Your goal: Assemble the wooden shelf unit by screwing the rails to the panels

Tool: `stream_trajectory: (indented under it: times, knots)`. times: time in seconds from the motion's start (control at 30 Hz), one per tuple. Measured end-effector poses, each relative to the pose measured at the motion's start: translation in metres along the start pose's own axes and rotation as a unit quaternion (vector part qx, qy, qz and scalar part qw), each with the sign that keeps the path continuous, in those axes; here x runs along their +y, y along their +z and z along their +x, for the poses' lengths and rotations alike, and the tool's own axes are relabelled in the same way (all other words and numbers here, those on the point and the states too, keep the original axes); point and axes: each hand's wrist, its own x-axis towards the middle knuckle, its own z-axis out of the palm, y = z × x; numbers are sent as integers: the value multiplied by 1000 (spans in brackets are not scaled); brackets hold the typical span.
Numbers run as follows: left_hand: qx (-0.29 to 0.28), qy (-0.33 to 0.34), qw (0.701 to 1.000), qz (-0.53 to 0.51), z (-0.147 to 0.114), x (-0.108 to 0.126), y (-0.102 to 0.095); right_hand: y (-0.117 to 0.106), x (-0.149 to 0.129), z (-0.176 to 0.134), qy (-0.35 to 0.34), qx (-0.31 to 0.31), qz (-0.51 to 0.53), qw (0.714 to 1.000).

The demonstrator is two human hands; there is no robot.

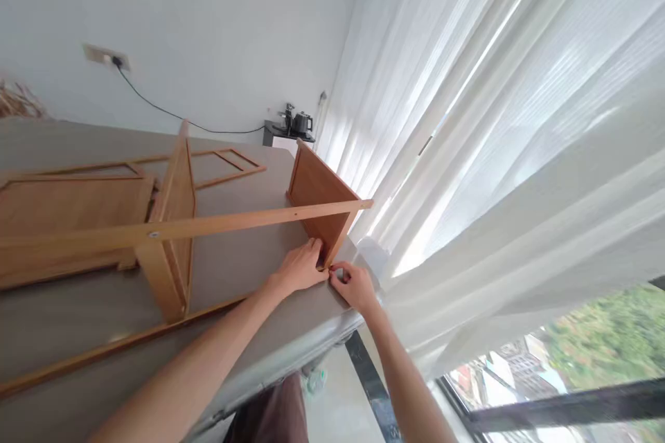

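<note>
A partly joined wooden frame lies on the grey-covered table (pixel 233 256). At its right end stands a wooden shelf board (pixel 322 187), tilted, with a long wooden rail (pixel 254 221) across its upper edge. My left hand (pixel 304 268) is closed around the lower corner of that board, where the end of a lower rail (pixel 114 347) runs in beneath my arm. Just right of the same corner, my right hand (pixel 354 285) pinches with thumb and forefinger; whatever it holds is too small to make out. Another board (pixel 179 214) stands between the rails further left.
A flat wooden panel (pixel 73 201) and a slatted frame (pixel 231 165) lie on the table behind. A black kettle (pixel 302 124) stands on a small cabinet (pixel 285 141) by the wall. White curtains (pixel 457 152) hang close on the right, beside the table's edge.
</note>
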Motion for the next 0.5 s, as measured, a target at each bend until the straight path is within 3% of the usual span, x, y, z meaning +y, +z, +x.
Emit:
stream_trajectory:
  times: [0.33, 0.5]
  knots:
    - [0, 3, 1000, 3, 0, 0, 0, -23, 1, -3, 25, 39, 67, 997]
    - [-8, 5, 1000, 7, -1, -2, 0, -42, -10, -8, 37, 28, 148, 988]
